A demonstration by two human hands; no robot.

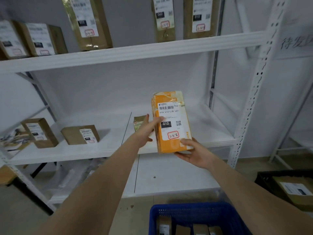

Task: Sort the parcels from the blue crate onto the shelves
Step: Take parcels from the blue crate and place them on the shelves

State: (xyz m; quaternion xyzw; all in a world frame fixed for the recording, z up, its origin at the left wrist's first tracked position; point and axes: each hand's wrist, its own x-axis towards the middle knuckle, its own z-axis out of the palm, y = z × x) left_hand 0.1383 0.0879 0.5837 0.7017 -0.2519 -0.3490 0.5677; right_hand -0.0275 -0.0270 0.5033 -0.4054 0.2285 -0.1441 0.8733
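An orange parcel [171, 121] with a white label reading 010 and a red-boxed handwritten code stands upright over the front of the middle shelf [211, 129]. My left hand [146, 129] holds its left side, thumb across the label. My right hand [193, 150] grips its bottom right corner from below. Behind my left hand a small brown parcel [139, 122] lies on the same shelf. The blue crate [194, 212] sits at the bottom of the view with several brown parcels inside.
Two brown boxes [79, 134] stand on the middle shelf at left. Several labelled boxes [88, 22] line the upper shelf. A white perforated upright [250, 102] bounds the shelf at right. A black crate [288, 185] with a parcel sits on the floor at right.
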